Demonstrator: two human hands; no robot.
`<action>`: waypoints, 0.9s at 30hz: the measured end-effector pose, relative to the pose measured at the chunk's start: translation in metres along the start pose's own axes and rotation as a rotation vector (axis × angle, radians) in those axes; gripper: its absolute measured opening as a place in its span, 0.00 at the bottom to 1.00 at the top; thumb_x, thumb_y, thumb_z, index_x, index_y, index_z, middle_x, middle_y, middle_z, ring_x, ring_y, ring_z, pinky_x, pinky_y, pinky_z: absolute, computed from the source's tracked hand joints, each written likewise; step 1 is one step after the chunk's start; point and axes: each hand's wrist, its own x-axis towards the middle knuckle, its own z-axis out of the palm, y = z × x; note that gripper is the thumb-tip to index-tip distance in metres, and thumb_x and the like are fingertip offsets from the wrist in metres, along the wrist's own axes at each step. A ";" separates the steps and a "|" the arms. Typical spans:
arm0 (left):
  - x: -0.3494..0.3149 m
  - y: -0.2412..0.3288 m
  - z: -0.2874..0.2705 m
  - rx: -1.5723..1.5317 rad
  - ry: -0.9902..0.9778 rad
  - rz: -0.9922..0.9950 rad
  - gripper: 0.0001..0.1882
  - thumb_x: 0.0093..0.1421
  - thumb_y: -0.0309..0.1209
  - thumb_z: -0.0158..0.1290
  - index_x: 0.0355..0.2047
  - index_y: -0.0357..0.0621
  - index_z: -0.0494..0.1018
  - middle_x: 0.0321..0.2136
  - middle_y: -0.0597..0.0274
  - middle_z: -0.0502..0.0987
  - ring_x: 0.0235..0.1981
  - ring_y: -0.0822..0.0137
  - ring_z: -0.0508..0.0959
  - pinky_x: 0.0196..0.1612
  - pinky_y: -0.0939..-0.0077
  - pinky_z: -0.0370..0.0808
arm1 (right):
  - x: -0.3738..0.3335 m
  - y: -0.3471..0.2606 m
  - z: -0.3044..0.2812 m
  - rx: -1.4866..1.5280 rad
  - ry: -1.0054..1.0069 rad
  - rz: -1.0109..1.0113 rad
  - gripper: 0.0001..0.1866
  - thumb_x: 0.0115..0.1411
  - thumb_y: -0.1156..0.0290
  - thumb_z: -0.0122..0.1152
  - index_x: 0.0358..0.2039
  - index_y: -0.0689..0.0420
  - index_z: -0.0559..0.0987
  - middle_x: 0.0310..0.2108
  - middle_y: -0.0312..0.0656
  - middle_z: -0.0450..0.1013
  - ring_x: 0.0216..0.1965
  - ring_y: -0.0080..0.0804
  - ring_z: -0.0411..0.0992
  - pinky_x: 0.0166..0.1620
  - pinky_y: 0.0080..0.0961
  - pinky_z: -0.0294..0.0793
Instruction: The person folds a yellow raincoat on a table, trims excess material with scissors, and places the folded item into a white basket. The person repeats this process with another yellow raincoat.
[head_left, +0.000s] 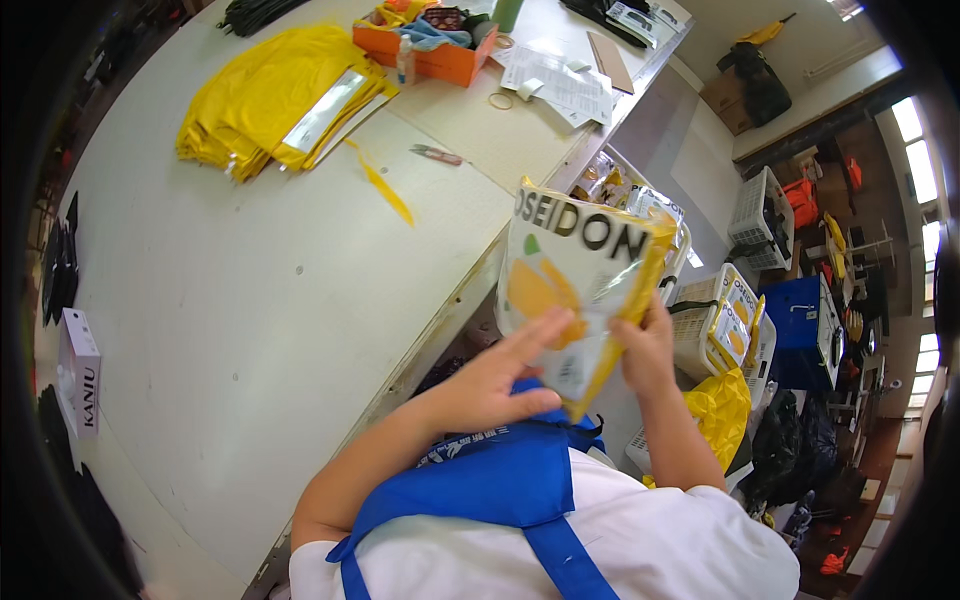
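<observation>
A flat plastic-wrapped package (pixel 575 275), white in front with dark lettering and an orange-and-green print, is held up before my body past the table's edge. Its right side shows yellow. My right hand (pixel 645 340) grips that side, thumb on the front and the other fingers partly hidden behind. My left hand (pixel 510 375) lies against the lower front, fingers stretched out over the print and not wrapped round it. Behind the package, a white basket (pixel 680 262) holds more packages of the same look, partly covered.
The white table (pixel 250 330) carries a pile of yellow folded pieces (pixel 270 95), red-handled thread snips (pixel 437 154), a yellow strip (pixel 380 183), an orange box (pixel 425 55) of cloths, papers (pixel 560 85) and a white box (pixel 79 370). Another basket (pixel 695 325) and a blue cabinet (pixel 800 330) stand right.
</observation>
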 end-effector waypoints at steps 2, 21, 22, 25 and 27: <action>0.036 -0.011 0.015 0.327 -0.067 0.092 0.44 0.58 0.44 0.55 0.67 0.50 0.43 0.67 0.53 0.41 0.67 0.58 0.47 0.61 0.61 0.60 | 0.020 0.019 -0.073 0.264 0.122 0.037 0.24 0.50 0.77 0.51 0.50 0.63 0.67 0.43 0.44 0.71 0.42 0.30 0.73 0.46 0.25 0.74; -0.102 -0.281 0.182 -0.100 1.369 -0.875 0.28 0.56 0.34 0.55 0.56 0.42 0.63 0.52 0.47 0.70 0.47 0.57 0.75 0.50 0.68 0.71 | 0.169 0.290 -0.218 -0.777 -0.396 0.790 0.26 0.58 0.62 0.55 0.55 0.54 0.64 0.39 0.39 0.71 0.37 0.29 0.73 0.35 0.27 0.71; -0.111 -0.304 0.210 -0.135 1.449 -0.954 0.28 0.56 0.37 0.55 0.55 0.40 0.64 0.50 0.46 0.71 0.46 0.56 0.75 0.49 0.68 0.71 | 0.160 0.281 -0.174 -0.736 -0.568 0.746 0.26 0.58 0.63 0.55 0.56 0.55 0.63 0.40 0.40 0.72 0.39 0.30 0.72 0.38 0.26 0.71; -0.138 -0.375 0.265 -0.110 1.540 -1.094 0.28 0.54 0.40 0.54 0.51 0.36 0.67 0.46 0.40 0.72 0.49 0.45 0.72 0.51 0.60 0.69 | 0.127 0.240 -0.051 -0.697 -1.001 0.676 0.26 0.61 0.64 0.53 0.58 0.55 0.63 0.43 0.42 0.72 0.40 0.30 0.72 0.43 0.23 0.70; -0.144 -0.448 0.304 -0.193 1.694 -1.141 0.29 0.51 0.39 0.55 0.50 0.36 0.67 0.43 0.37 0.73 0.49 0.44 0.71 0.52 0.58 0.68 | 0.098 0.217 0.002 -0.794 -1.151 0.627 0.23 0.62 0.64 0.53 0.56 0.55 0.66 0.43 0.41 0.72 0.41 0.29 0.72 0.45 0.23 0.70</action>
